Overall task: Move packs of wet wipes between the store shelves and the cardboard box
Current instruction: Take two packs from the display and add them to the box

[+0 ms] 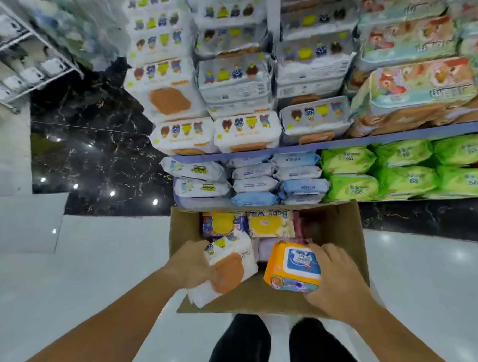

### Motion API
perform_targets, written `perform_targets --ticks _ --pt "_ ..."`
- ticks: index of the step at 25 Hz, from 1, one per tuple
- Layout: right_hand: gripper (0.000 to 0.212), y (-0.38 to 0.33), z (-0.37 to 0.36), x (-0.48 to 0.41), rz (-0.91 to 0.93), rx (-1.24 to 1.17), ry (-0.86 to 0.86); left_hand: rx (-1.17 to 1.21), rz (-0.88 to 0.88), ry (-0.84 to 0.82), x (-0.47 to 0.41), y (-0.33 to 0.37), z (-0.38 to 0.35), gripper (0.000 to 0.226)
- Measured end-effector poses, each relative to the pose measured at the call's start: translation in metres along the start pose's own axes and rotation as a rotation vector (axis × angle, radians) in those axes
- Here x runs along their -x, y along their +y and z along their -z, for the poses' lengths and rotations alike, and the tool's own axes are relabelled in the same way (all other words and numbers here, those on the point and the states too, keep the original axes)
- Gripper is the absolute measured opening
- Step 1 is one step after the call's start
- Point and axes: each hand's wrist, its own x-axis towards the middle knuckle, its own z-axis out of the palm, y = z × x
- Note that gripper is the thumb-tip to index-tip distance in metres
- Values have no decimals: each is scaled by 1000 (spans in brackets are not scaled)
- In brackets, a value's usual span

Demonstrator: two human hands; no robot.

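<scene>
**Both hands on packs at the box, direction unclear**

Left hand [193,266] grips a white pack with an orange lid [230,267], fingers curled round its left end. The pack is tilted and sits over the near-left part of the cardboard box [185,228]. Right hand [336,275] holds an orange pack with a blue lid [292,268] from its right side, at the box's near-right corner. More packs lie along the far edge of the box, a yellow one [270,224] among them.

The box stands on the floor, just in front of the bottom shelf. On the shelf above [339,142] are white packs [247,131] with the same cartoon print as the left-hand pack; green packs [405,169] sit lower right.

Step, as a judgement: a two-handed transfer at the box end. Cannot tell whether the packs are being lifted out or set in. The white pack matches the shelf stock, so either fits.

If restocking, the next move needs a lift clear of the box walls and a reach up to the matching white stack. If packing, each pack needs lowering flat into the near gap.
</scene>
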Motion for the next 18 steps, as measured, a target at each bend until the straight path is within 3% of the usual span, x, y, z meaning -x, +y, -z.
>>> perform_targets --ticks 4,6,9,11,14,16,18 --pt "94 23 -88 -58 -7 90 -82 -90 -70 -111 -113 -39 -36 34" --pt "93 36 -125 -89 -5 133 -145 -210 -124 -161 -165 -52 -50 46" --pt "96 56 -178 -132 -74 138 -174 -439 -142 -172 -224 -67 -73 86" --pt "97 64 -208 -151 -96 131 -168 -492 -180 -110 -246 -75 -87 83" --pt "97 69 -250 -167 -8 196 -55 -519 -336 114 -255 -102 -110 71" --pt "98 72 -270 -176 50 249 4 -505 -492 385 -259 -126 -126 67" --pt "99 73 -285 -185 62 288 81 -349 -479 680 -262 -143 -143 58"
